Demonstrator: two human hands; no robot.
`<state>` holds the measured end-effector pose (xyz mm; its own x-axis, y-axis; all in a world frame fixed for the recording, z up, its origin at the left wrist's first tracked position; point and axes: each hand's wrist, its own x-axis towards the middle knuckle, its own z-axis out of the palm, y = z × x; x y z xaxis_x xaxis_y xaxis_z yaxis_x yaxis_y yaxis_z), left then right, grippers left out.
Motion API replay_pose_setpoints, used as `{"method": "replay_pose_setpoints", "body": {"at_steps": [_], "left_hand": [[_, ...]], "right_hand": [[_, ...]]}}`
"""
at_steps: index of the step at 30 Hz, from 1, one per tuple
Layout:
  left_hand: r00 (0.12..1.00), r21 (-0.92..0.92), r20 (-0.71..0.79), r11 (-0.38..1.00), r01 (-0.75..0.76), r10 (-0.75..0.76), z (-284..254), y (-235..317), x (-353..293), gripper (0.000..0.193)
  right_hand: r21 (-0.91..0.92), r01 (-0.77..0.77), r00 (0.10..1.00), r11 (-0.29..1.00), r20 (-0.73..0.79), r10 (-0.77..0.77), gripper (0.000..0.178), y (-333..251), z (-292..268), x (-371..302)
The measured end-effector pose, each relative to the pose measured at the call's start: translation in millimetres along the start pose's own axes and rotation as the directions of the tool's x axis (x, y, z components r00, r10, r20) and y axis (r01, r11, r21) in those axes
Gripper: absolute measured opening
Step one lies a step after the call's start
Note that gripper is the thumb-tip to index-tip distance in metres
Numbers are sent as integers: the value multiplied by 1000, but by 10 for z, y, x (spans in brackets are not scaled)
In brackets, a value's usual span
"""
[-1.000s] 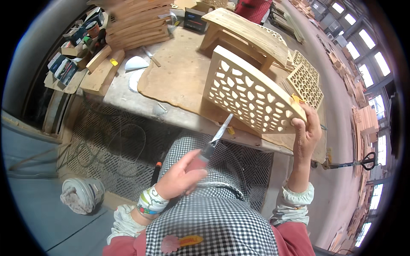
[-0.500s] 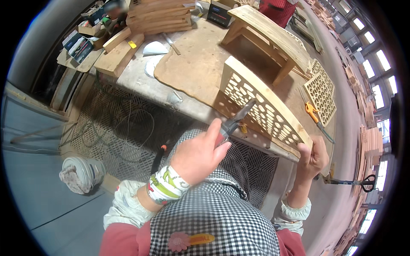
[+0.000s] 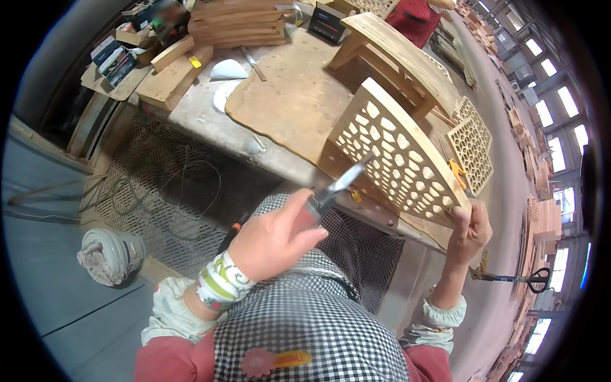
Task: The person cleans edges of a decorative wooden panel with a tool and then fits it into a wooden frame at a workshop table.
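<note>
A pale wooden panel (image 3: 398,181) pierced with many rounded holes stands tilted at the table's near edge, its perforated face turned toward me. My right hand (image 3: 470,229) is closed round its near right corner, thumb on the face. My left hand (image 3: 273,235) is wrapped round the red and dark grey handle of a knife-like tool (image 3: 347,177) with a narrow metal blade. The blade's tip is in front of the panel's holes; whether it touches the wood I cannot tell.
Behind the panel stands a low wooden bench (image 3: 404,57). Lattice panels (image 3: 474,153) and an orange-handled tool (image 3: 457,175) lie to the right. Stacked boards (image 3: 238,25) and a black box (image 3: 328,22) sit at the back. A white bucket (image 3: 118,254) stands on the floor at left.
The panel has tilted so that more of its perforated face shows. My left hand and the tool have shifted slightly left and down; my right hand keeps its hold on the corner.
</note>
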<state>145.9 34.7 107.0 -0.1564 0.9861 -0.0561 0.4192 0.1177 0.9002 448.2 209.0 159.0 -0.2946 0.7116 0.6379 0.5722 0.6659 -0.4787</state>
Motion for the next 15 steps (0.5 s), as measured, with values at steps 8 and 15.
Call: {"method": "replay_pose_setpoints", "body": {"at_steps": [8, 15], "left_hand": [[988, 26, -32, 988, -150, 151, 37, 193, -89, 57], [992, 300, -1, 946, -121, 128, 140, 392, -20, 59]], "right_hand": [[-120, 86, 996, 989, -27, -90, 45, -155, 97, -82], [-132, 111, 993, 985, -14, -114, 47, -227, 110, -186]]}}
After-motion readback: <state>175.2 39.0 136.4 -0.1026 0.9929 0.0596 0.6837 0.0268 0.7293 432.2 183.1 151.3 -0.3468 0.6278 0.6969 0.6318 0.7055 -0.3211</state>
